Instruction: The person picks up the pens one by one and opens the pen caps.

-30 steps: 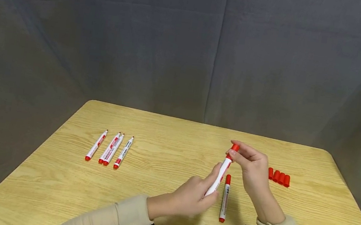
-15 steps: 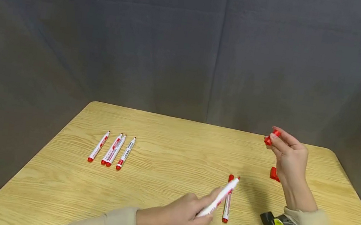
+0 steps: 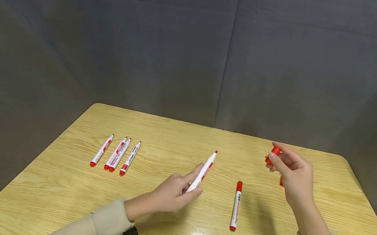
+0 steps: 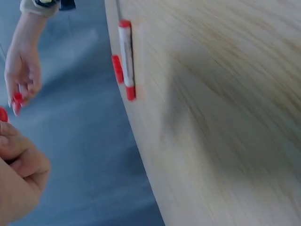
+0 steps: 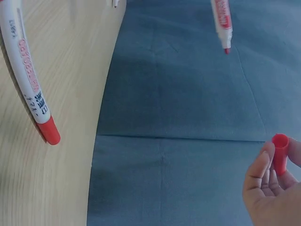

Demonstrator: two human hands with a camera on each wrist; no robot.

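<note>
My left hand (image 3: 171,194) grips a white uncapped marker (image 3: 201,174) above the middle of the table, its red tip pointing up and away. In the right wrist view, the same marker (image 5: 223,21) shows its bare red nib. My right hand (image 3: 297,175) is raised at the right and pinches a red cap (image 3: 274,154) between thumb and fingers. The hollow end of that cap (image 5: 281,153) faces the right wrist camera. Between the hands, a capped red marker (image 3: 236,206) lies on the table.
On the left of the wooden table (image 3: 56,195) several uncapped red markers (image 3: 129,159) lie side by side, tips away from me. Behind my right hand, a red cap (image 3: 281,181) on the table is partly hidden. A dark curtain (image 3: 161,50) stands past the far edge.
The right hand pulled the cap off the marker and moved right with it, then slightly back and down. The left hand moved left with the uncapped marker.
</note>
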